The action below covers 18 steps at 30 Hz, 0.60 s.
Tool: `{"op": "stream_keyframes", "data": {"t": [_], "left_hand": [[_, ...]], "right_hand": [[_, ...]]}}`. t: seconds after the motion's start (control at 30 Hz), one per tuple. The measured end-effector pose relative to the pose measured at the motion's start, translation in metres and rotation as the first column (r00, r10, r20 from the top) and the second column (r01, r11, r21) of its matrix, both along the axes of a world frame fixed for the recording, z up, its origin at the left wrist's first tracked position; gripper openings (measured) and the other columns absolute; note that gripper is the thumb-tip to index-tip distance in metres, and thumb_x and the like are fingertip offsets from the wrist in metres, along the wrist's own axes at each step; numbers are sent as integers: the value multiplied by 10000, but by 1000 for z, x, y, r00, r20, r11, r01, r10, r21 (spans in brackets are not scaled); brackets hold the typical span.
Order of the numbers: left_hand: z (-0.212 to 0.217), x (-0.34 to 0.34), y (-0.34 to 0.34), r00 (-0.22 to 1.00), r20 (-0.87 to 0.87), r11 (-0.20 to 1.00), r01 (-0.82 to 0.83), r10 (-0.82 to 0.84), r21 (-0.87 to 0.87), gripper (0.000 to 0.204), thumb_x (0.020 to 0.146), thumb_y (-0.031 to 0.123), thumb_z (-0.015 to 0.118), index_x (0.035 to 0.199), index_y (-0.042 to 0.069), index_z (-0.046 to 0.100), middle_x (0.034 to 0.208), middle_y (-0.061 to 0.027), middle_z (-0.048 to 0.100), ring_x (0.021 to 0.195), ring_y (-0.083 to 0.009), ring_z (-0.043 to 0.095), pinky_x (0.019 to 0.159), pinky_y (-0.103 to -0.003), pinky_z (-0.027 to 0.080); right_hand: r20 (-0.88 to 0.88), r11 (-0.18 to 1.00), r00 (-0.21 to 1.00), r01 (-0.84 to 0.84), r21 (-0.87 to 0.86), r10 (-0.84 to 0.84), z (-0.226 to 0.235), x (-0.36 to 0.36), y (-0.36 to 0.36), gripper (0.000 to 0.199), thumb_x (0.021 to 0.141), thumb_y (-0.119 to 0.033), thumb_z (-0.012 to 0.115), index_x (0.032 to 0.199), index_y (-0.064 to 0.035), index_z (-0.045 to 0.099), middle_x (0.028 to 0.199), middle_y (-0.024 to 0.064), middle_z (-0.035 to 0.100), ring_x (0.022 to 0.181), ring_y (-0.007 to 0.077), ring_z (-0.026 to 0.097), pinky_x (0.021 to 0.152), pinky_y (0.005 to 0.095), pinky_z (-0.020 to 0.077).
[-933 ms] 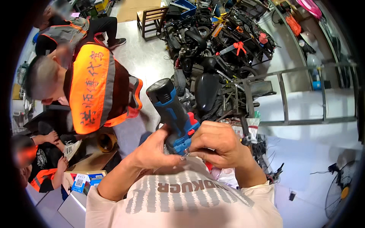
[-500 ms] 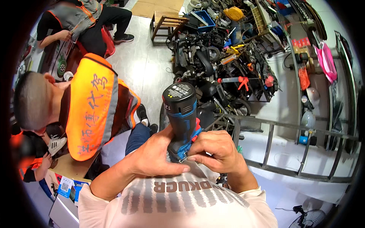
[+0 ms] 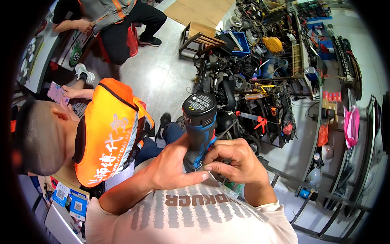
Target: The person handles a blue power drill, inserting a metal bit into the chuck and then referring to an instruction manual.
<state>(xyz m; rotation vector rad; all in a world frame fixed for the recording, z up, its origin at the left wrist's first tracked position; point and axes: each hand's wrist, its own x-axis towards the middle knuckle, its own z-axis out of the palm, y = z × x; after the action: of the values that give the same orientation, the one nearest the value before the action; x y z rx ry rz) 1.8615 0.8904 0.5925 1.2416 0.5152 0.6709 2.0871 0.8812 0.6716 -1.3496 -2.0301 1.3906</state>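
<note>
A blue and black cordless drill is held upside down before my chest, its battery end upward and red trim on its right side. My left hand is closed round the drill's lower part from the left, thumb stretched across the front. Close against the other side is my right hand, thumb and forefinger pinched together by a small metal piece at the drill's lower part. What the pinch holds is too small to make out. The drill's lower end is hidden behind my hands.
At my left sits a person in an orange vest, holding a phone. Another person sits farther off on a red stool. A wooden chair and heaped parts lie ahead. A metal rail runs along my right.
My view has swung, so the surroundings sit farther right and lower. The drill and both hands keep nearly the same hold. The nearby person's phone has come into view.
</note>
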Motion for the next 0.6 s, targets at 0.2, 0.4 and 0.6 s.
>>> {"op": "stream_keyframes", "data": {"t": [0.2,0.4,0.6], "left_hand": [[-6,25,63,996,-26,992,-89,87,-94,836,809,218,816,1528,1,449,1421,-210,576,1315,-311,596,1127,-412,455],[-23,78,161,984,-45,982,-176,173,-65,821,819,201,811,1526,-16,453,1420,-213,587,1319,-304,598,1126,-408,454],[-19,141,263,973,-9,973,-231,231,23,804,830,163,792,1516,-71,446,1388,-228,618,1294,-289,613,1110,-409,461]], "right_hand": [[7,995,998,-65,-70,65,-7,24,85,120,821,-80,813,869,-35,712,785,99,696,691,293,683,605,379,522],[-46,993,994,-106,-53,104,-24,74,196,100,823,-62,789,862,-32,701,788,111,694,702,304,686,614,389,531],[-43,992,991,-125,10,126,-13,135,304,94,831,-49,774,875,-29,693,787,117,690,712,312,696,620,397,540]]}}
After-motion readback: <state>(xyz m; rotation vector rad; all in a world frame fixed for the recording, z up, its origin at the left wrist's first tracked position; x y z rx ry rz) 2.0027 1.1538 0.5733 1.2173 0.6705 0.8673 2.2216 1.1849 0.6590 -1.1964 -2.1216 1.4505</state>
